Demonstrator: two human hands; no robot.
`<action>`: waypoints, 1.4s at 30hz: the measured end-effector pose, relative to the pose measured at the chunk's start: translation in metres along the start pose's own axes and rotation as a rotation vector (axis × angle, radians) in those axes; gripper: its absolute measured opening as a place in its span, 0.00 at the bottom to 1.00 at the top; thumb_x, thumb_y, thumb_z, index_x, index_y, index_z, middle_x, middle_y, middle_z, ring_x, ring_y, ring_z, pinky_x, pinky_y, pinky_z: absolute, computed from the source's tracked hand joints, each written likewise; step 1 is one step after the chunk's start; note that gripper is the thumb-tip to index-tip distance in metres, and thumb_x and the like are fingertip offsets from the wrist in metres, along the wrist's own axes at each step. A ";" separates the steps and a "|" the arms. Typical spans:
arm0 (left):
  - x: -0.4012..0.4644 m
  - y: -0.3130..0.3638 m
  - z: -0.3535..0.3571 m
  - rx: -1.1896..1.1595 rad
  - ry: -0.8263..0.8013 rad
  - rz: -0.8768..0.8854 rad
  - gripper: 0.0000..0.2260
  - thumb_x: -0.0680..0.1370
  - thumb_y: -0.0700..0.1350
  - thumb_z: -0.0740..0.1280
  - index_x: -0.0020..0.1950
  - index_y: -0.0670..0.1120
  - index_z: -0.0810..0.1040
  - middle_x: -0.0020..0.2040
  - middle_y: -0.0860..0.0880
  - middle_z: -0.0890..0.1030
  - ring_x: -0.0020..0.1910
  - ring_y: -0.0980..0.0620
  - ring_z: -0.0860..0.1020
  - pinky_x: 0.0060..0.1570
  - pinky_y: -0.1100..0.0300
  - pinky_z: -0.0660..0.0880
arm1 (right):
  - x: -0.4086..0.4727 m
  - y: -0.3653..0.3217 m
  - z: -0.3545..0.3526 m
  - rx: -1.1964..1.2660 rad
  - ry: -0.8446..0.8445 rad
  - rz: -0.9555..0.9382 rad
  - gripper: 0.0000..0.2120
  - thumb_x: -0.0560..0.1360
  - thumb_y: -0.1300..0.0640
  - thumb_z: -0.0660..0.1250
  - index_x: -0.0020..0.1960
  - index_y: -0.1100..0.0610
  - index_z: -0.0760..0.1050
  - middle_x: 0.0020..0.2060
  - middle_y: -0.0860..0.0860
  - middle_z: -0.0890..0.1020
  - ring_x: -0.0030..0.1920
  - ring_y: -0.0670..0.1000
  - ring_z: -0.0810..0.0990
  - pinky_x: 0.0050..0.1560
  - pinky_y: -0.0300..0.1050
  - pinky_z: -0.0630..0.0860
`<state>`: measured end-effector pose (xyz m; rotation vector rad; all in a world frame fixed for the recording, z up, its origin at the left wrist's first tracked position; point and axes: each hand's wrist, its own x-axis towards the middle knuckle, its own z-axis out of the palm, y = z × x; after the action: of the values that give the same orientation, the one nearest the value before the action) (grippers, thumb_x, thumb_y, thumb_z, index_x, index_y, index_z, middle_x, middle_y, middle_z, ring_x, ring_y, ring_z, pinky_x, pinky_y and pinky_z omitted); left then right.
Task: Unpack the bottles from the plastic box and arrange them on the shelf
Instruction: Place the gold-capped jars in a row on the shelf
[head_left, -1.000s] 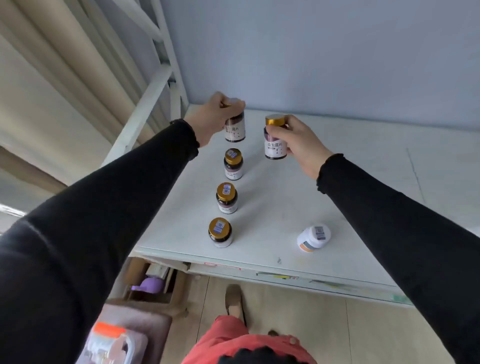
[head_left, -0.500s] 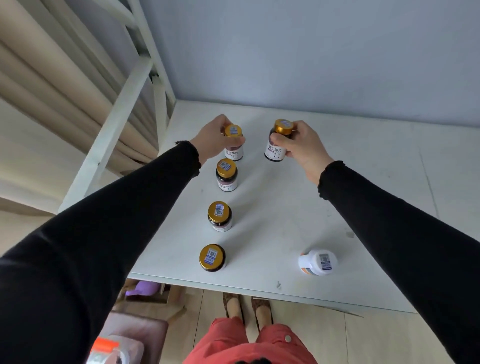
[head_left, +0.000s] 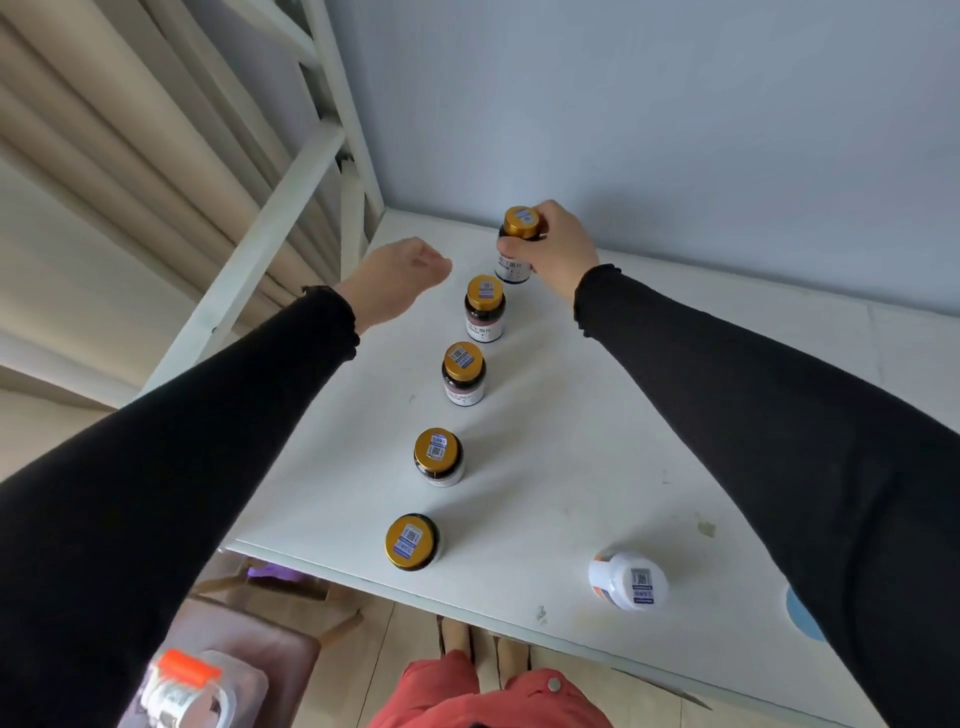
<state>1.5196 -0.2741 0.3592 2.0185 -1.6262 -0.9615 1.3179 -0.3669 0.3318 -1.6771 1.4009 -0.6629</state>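
Several dark bottles with gold caps stand in a line on the white shelf (head_left: 597, 415). My right hand (head_left: 558, 249) grips the farthest bottle (head_left: 521, 228) near the back wall, just behind the second bottle (head_left: 484, 309). My left hand (head_left: 397, 278) hovers left of the line, fingers loosely curled, holding nothing. Closer to me in the line are a third bottle (head_left: 464, 374), a fourth bottle (head_left: 438, 457) and the nearest bottle (head_left: 410, 541) by the shelf's front edge. A white bottle (head_left: 628, 579) lies on its side at the front right.
The white shelf frame (head_left: 270, 223) rises at the left, with curtains behind it. A blue-grey wall closes the back. Below the shelf are a cardboard box (head_left: 280, 597) and a clear plastic box with an orange clip (head_left: 182, 680).
My left hand let go of its bottle, which now stands second from the back, and drew away to the left. My right hand carried its bottle to the line's far end.
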 end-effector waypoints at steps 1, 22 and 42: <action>-0.003 -0.004 -0.002 0.090 0.032 0.023 0.17 0.82 0.54 0.63 0.66 0.46 0.75 0.63 0.49 0.78 0.59 0.50 0.76 0.59 0.58 0.70 | 0.005 -0.001 0.004 -0.039 -0.018 -0.012 0.22 0.71 0.48 0.75 0.58 0.58 0.73 0.52 0.55 0.81 0.53 0.56 0.80 0.57 0.57 0.79; -0.142 -0.015 -0.003 0.457 0.254 0.045 0.18 0.81 0.50 0.66 0.70 0.49 0.73 0.67 0.47 0.77 0.64 0.46 0.75 0.64 0.51 0.74 | -0.094 -0.062 0.005 -0.427 -0.043 -0.498 0.15 0.78 0.53 0.65 0.64 0.52 0.76 0.63 0.49 0.77 0.65 0.53 0.69 0.59 0.41 0.66; -0.581 -0.312 -0.043 0.396 0.318 -0.318 0.20 0.76 0.50 0.70 0.67 0.48 0.75 0.65 0.45 0.78 0.64 0.43 0.75 0.64 0.46 0.72 | -0.469 -0.142 0.325 -0.631 -0.610 -0.751 0.20 0.76 0.50 0.68 0.67 0.53 0.73 0.64 0.50 0.77 0.64 0.56 0.72 0.65 0.54 0.70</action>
<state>1.7114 0.3583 0.3409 2.5951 -1.4301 -0.3923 1.5463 0.1752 0.3373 -2.6539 0.5239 -0.0270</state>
